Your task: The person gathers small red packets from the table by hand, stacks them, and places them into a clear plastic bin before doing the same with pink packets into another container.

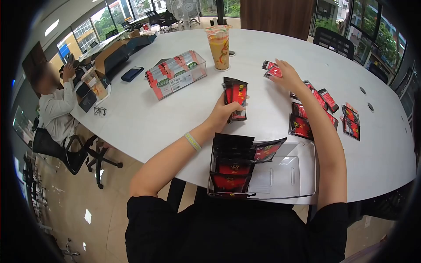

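My left hand (229,109) is closed around a small stack of black-and-red sachets (237,93), held above the white table. Farther right, my right hand (287,75) reaches out with its fingers on another red-and-black sachet (274,71) at the table surface; the fingertips partly hide it. Close to my body stands a clear plastic bin (285,173). Black-and-red sachets (232,168) stand in a row along its left side, one leaning toward the middle. More loose sachets (301,125) lie beside and beneath my right forearm, which covers some of them.
A clear box of red-and-white packets (175,74) stands beyond my left hand, near a tall plastic cup with a yellow drink (219,48). Several sachets (351,122) lie at the right. A dark phone (132,74) and glasses (100,111) rest at left, where a person (57,103) sits.
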A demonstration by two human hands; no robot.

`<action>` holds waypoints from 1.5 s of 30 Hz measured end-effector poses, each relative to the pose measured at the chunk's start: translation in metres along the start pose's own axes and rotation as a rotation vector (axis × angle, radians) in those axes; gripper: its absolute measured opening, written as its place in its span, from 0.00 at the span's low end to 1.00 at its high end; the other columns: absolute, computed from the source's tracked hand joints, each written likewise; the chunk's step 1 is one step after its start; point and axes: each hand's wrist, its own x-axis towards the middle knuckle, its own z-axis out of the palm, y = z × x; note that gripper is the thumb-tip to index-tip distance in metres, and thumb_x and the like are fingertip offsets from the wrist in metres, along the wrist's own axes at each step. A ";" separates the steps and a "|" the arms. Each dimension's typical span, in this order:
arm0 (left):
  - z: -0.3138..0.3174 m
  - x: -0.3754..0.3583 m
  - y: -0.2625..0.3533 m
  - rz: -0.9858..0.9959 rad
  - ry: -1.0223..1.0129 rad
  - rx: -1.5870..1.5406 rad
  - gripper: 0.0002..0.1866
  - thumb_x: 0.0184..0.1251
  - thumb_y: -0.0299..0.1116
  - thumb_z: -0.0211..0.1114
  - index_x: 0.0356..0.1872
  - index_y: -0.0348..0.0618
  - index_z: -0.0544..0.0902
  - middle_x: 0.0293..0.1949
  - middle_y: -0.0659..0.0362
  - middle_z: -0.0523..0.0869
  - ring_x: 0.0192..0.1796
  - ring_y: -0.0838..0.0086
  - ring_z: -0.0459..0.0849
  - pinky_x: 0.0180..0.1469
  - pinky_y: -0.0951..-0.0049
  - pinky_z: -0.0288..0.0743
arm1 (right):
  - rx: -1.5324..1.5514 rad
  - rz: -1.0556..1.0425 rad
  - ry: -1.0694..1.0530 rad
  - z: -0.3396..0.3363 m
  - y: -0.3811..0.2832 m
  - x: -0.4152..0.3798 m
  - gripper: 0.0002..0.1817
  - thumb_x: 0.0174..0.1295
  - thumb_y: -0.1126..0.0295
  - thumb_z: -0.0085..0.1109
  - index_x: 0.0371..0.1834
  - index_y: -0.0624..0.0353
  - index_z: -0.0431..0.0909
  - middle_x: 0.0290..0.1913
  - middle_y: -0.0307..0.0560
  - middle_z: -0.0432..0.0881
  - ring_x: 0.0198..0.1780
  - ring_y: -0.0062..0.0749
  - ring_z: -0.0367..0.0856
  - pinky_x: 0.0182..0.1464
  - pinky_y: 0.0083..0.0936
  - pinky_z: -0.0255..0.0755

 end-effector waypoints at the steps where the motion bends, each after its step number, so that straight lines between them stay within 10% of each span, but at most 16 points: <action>1: -0.003 0.001 0.000 -0.024 0.003 -0.079 0.27 0.51 0.32 0.60 0.55 0.36 0.67 0.50 0.57 0.75 0.50 0.73 0.75 0.52 0.72 0.71 | -0.004 0.003 0.005 -0.002 0.006 -0.001 0.23 0.54 0.62 0.60 0.50 0.63 0.71 0.51 0.57 0.74 0.48 0.42 0.76 0.45 0.36 0.73; 3: -0.005 0.003 0.000 -0.051 0.006 -0.153 0.27 0.52 0.34 0.60 0.55 0.37 0.67 0.51 0.58 0.75 0.50 0.74 0.75 0.51 0.73 0.71 | 0.132 0.253 -0.603 -0.010 0.011 -0.009 0.17 0.56 0.63 0.56 0.42 0.66 0.72 0.42 0.59 0.78 0.43 0.48 0.78 0.45 0.40 0.71; 11: -0.019 0.012 -0.006 -0.076 0.176 -0.242 0.21 0.56 0.35 0.61 0.49 0.36 0.74 0.38 0.60 0.78 0.41 0.79 0.77 0.44 0.76 0.72 | -0.122 -0.042 -0.486 -0.013 0.006 -0.017 0.06 0.55 0.73 0.49 0.32 0.63 0.74 0.32 0.57 0.79 0.36 0.46 0.78 0.42 0.39 0.70; 14: -0.019 0.014 -0.005 0.009 0.258 -0.142 0.21 0.54 0.30 0.63 0.49 0.37 0.72 0.39 0.60 0.78 0.42 0.78 0.77 0.44 0.76 0.72 | 0.297 -0.001 -0.072 -0.021 0.009 -0.002 0.05 0.57 0.76 0.48 0.32 0.65 0.74 0.29 0.52 0.79 0.31 0.38 0.79 0.35 0.31 0.69; 18: -0.021 0.016 -0.009 0.079 0.231 -0.074 0.23 0.51 0.26 0.66 0.50 0.38 0.69 0.42 0.61 0.77 0.42 0.78 0.77 0.46 0.76 0.72 | 0.721 0.290 -0.368 -0.057 -0.026 0.024 0.09 0.63 0.71 0.47 0.33 0.67 0.74 0.20 0.43 0.72 0.23 0.23 0.72 0.28 0.22 0.66; 31: -0.020 0.011 -0.008 0.069 -0.055 0.034 0.29 0.51 0.33 0.68 0.53 0.38 0.65 0.45 0.58 0.76 0.47 0.76 0.76 0.50 0.75 0.71 | 1.218 0.421 -0.487 -0.022 -0.103 0.020 0.11 0.65 0.69 0.48 0.35 0.67 0.74 0.23 0.41 0.76 0.20 0.18 0.74 0.24 0.15 0.75; 36: -0.026 0.010 -0.007 0.026 0.052 0.101 0.20 0.53 0.28 0.60 0.49 0.37 0.72 0.43 0.61 0.78 0.43 0.79 0.76 0.48 0.77 0.71 | 1.425 0.443 -0.755 -0.025 -0.102 0.012 0.45 0.47 0.63 0.69 0.66 0.63 0.53 0.50 0.51 0.71 0.49 0.25 0.72 0.50 0.23 0.68; 39: -0.030 0.012 -0.009 0.007 0.044 0.124 0.17 0.54 0.29 0.56 0.46 0.36 0.74 0.45 0.59 0.76 0.44 0.78 0.76 0.50 0.78 0.69 | 1.403 0.231 -0.857 -0.028 -0.111 0.010 0.43 0.44 0.69 0.70 0.63 0.63 0.56 0.50 0.49 0.73 0.49 0.26 0.73 0.51 0.23 0.68; 42: -0.030 0.014 -0.012 0.542 0.206 0.883 0.27 0.53 0.34 0.63 0.54 0.36 0.65 0.55 0.52 0.65 0.58 0.67 0.62 0.61 0.70 0.57 | 1.531 0.357 -0.824 -0.017 -0.121 0.006 0.32 0.42 0.75 0.69 0.54 0.63 0.66 0.45 0.44 0.77 0.47 0.25 0.75 0.50 0.23 0.69; 45: -0.029 0.011 -0.005 0.455 0.413 0.836 0.36 0.50 0.39 0.68 0.57 0.37 0.60 0.54 0.50 0.63 0.61 0.65 0.57 0.63 0.66 0.53 | 1.590 0.400 -0.721 -0.010 -0.131 -0.001 0.21 0.44 0.76 0.67 0.44 0.64 0.73 0.42 0.43 0.79 0.43 0.23 0.77 0.46 0.21 0.71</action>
